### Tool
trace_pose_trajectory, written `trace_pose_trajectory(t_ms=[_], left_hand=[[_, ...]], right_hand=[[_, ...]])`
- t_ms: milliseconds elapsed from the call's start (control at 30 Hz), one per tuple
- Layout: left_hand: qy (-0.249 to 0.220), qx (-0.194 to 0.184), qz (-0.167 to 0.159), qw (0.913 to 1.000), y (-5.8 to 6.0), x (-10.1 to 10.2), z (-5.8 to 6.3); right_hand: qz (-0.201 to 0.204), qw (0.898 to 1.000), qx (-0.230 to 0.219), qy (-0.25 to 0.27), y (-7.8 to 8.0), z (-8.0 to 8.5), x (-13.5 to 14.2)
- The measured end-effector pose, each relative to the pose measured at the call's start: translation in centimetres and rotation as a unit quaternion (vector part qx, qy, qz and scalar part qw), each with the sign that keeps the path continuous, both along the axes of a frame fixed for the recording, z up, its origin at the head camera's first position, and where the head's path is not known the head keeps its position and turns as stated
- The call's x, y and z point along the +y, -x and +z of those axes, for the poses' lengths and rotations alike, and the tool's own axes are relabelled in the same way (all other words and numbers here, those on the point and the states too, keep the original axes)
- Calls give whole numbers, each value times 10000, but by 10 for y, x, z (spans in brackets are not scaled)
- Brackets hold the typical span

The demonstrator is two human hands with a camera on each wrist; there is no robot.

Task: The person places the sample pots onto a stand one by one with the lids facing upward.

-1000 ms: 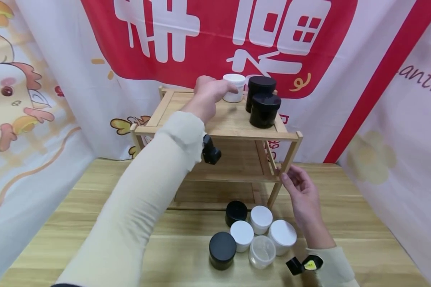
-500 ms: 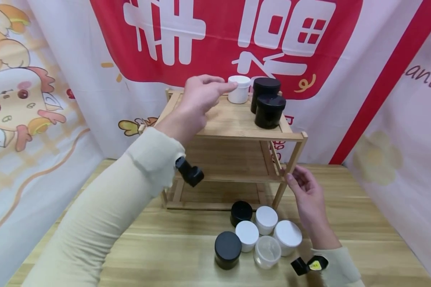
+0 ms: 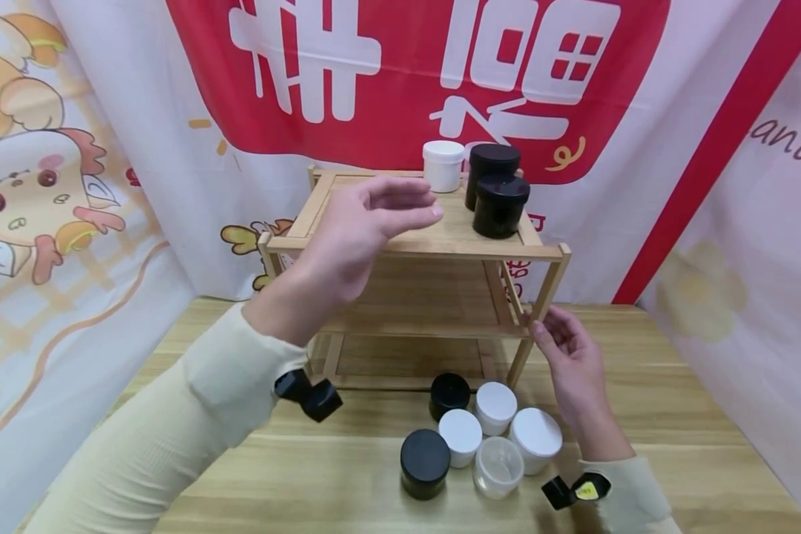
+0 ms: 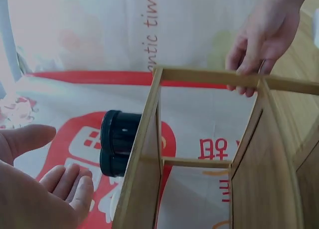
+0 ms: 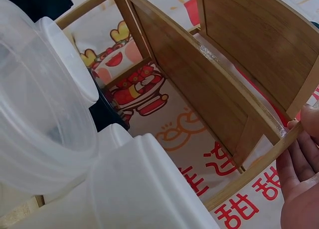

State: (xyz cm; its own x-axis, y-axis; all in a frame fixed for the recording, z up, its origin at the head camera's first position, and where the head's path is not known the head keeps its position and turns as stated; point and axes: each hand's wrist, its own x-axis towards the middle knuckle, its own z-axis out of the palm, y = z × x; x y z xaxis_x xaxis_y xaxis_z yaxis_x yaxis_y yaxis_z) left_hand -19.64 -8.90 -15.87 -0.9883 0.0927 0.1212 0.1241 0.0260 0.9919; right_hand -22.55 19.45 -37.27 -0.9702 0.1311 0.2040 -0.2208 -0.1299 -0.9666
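My left hand [image 3: 367,233] is over the front of the wooden rack [image 3: 454,239], fingers extended, thumb spread away from them, short of the white jar [image 3: 443,167] at the back of the rack's top. My right hand [image 3: 569,352] grips the rack's right front post [image 3: 550,285] between thumb and fingers. Two black jars [image 3: 500,208] stand touching or nearly so at the right end of the rack's top.

Writing: "antic time" [image 4: 152,19] reads vertically on the cloth beyond the rack; red characters "甜甜" [image 5: 233,215] show below it from the right wrist. A yellow label [image 3: 586,491] on my right wrist device is too small to read.

A wood-grain surface [image 3: 661,393] bears the rack. Before the rack's right half stand six jars: three white jars [image 3: 536,437], two dark jars [image 3: 425,461] and one clear jar [image 3: 498,467]. A red panel [image 3: 400,111] with large white characters is printed on the white cloth [image 3: 196,200] behind the rack.
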Motion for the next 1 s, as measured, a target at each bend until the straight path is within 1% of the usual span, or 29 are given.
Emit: trace_pose_trajectory(t_ms=[100,167,267,367,467,533,633,733,900,1000], left_hand=[[161,10,-329,9993,-9,-2,-11],[342,15,-565,9978,-15,-4,-21],[553,25,-900,9944,-22,-8,-41],[544,51,-1221,9910,-30,-11,-63],[515,44,-1410,9887,-37,-13,-85],[642,62,-1438,9875,-40,-16,-99],[817,-13,-1412,9866,-43,-21,-118],[959,-59,-1381,9857,-46,-26,-141],[883,-99,-1363,9867,-56,-32,-187],[810,-112,-1355,9874,-60,-33,-209]], right_hand=[[18,10000,55,42,1,-1,1],[9,9999,116,77,1,-1,1],[37,9996,234,144,3,-3,1],[67,9993,313,172,4,-3,1],[70,9994,314,141,4,-4,2],[61,9994,335,103,4,-4,2],[32,9994,346,68,3,-4,2],[-50,9996,282,18,2,-5,2],[-95,9997,63,-226,1,-3,2],[-82,9996,18,-280,1,-2,3]])
